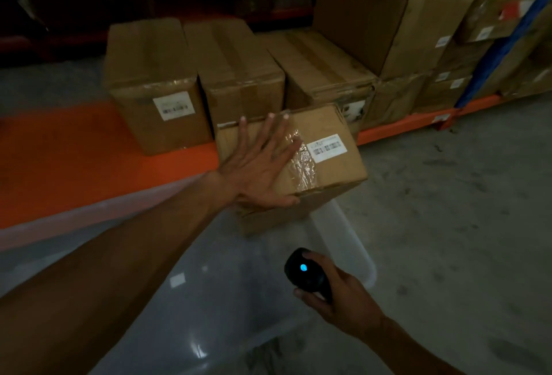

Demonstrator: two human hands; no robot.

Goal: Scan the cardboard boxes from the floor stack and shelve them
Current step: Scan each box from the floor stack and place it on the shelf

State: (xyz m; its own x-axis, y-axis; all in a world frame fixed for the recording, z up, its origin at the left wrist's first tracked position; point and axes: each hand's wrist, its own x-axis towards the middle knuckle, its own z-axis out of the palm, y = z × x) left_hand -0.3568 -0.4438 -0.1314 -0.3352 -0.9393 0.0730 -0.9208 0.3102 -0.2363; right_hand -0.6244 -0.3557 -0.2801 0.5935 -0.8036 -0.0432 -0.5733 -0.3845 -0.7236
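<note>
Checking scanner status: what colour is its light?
Blue, on the black handheld scanner; head view.

**Item Count**

Hands: two, left hand (pixel 263 162) and right hand (pixel 337 294). Handheld scanner (pixel 307 274): one. Clear plastic bin (pixel 352 243): one. Cardboard boxes in the front shelf row: three. Tilted box (pixel 328 171) under the palm: one. Stacked boxes at right: blurred, uncountable.

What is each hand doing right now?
Left hand: open, fingers spread flat on the cardboard box.
Right hand: gripping the black scanner.
</note>
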